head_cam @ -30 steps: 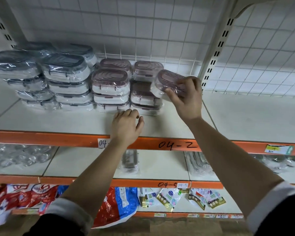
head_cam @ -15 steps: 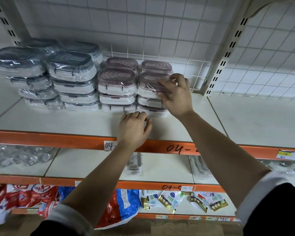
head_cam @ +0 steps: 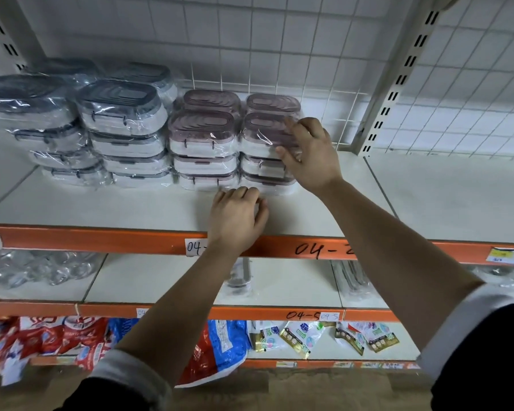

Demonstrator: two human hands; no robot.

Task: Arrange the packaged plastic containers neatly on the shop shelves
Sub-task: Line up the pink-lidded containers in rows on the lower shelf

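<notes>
Pink-lidded wrapped plastic container [head_cam: 261,130], frame centre: right hand [head_cam: 312,155] lay on it, fingers spread. Left hand [head_cam: 235,218], loosely curled, empty, rested on white shelf [head_cam: 101,203].

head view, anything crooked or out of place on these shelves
Nothing spilled or damaged. The front right pink-lidded stack looks slightly uneven: its lower containers sit a little off from the top one, which the right hand touches. Lower down, a blue bag droops over the bottom shelf's edge.
</notes>
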